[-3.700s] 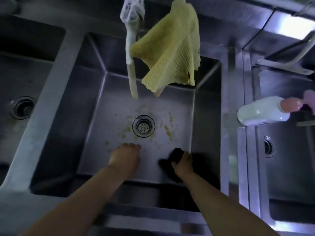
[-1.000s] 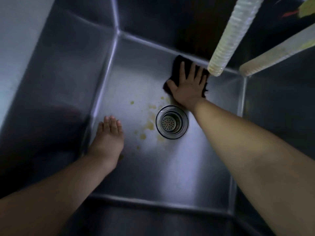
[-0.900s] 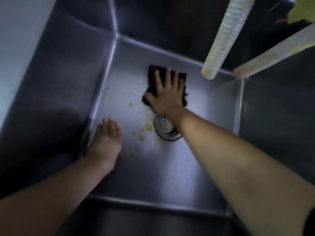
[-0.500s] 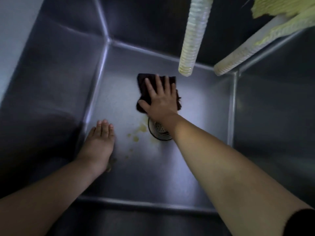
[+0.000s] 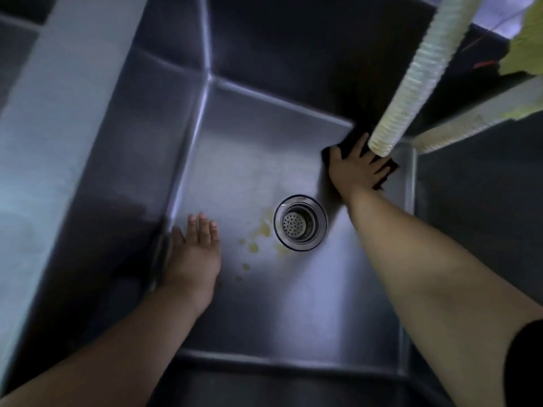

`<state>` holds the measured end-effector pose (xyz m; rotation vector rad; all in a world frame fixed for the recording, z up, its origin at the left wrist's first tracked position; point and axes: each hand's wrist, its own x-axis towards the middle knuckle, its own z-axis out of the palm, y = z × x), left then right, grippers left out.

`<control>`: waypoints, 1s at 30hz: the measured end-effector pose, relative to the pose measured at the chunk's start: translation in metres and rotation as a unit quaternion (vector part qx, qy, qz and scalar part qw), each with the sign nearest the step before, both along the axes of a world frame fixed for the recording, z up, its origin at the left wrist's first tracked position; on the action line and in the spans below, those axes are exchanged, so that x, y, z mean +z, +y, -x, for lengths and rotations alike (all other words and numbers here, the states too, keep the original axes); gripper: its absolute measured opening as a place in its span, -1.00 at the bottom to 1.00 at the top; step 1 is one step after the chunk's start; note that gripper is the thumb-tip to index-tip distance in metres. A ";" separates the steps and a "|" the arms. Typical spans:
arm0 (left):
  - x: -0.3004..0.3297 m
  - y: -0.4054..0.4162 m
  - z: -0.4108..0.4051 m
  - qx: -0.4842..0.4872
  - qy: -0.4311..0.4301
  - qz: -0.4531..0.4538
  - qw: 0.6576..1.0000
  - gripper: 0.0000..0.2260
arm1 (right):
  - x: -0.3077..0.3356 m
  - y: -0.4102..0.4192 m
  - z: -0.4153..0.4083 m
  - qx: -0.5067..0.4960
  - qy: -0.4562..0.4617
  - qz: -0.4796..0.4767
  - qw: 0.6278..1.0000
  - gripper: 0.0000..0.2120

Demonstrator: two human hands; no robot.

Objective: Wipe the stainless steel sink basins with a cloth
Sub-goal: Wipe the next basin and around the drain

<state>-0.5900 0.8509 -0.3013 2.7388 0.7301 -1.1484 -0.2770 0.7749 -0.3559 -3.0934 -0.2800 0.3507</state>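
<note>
Right hand (image 5: 354,168), fingers flat, slid dark cloth (image 5: 388,171) from 12 to 2 o'clock of drain (image 5: 300,222), probably into the corner. Left hand (image 5: 195,257) stayed flat, open. Yellow spots (image 5: 258,236) at drain's 8 o'clock were unwiped.

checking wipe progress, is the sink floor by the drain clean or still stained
Still stained. Yellowish spots lie on the basin floor left of the drain; the right hand presses the dark cloth in the far right corner.
</note>
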 end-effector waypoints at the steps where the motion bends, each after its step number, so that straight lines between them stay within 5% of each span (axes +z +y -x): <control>1: 0.000 0.000 -0.001 0.003 -0.005 0.003 1.000 -0.32 | -0.002 0.022 0.014 0.034 -0.015 -0.007 0.999 -0.21; 10: -0.007 -0.001 -0.002 0.000 -0.010 0.009 1.000 -0.33 | -0.005 0.183 0.125 0.287 0.019 -0.044 0.957 -0.29; 17: -0.005 0.001 -0.002 -0.014 0.018 0.005 1.000 -0.15 | -0.002 0.158 0.077 0.467 -0.029 -0.007 0.884 -0.36; 22: -0.007 0.000 -0.001 -0.012 0.033 0.003 0.999 0.01 | 0.000 0.083 0.023 0.462 -0.042 -0.008 0.886 -0.35; 30: -0.009 0.000 0.000 -0.009 0.033 -0.003 0.999 0.02 | 0.013 -0.043 -0.045 0.298 -0.020 -0.006 0.954 -0.32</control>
